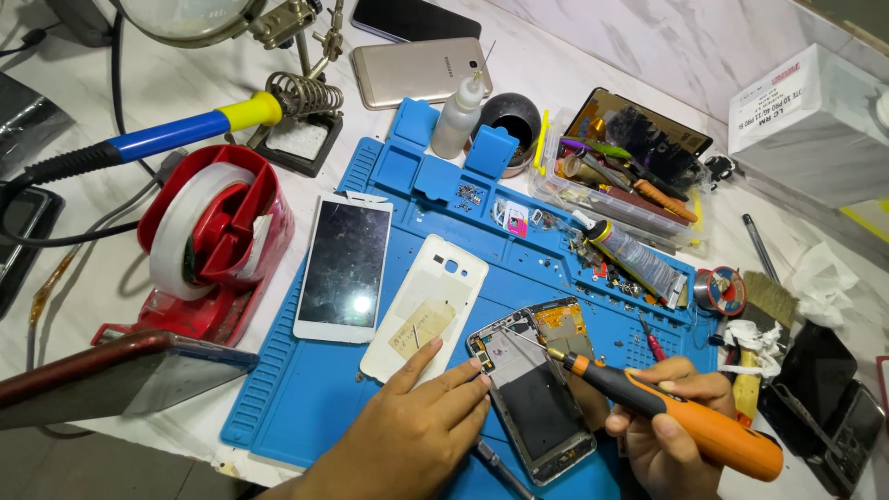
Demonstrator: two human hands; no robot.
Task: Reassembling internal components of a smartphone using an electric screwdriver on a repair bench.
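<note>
An opened phone frame (532,393) lies on the blue work mat (315,389), its inner parts showing. My left hand (417,426) rests flat on the mat, fingertips touching the frame's left edge and the white back cover (426,306). My right hand (662,431) grips an orange and black electric screwdriver (685,417), whose tip touches the upper part of the frame. A white phone screen (344,267) lies face up further left on the mat.
A red tape dispenser (213,245) and a blue-handled soldering iron (185,130) sit to the left. At the back are a glue bottle (457,116), a gold phone (421,69) and a tool tray (630,171). A dark phone (120,375) lies near left.
</note>
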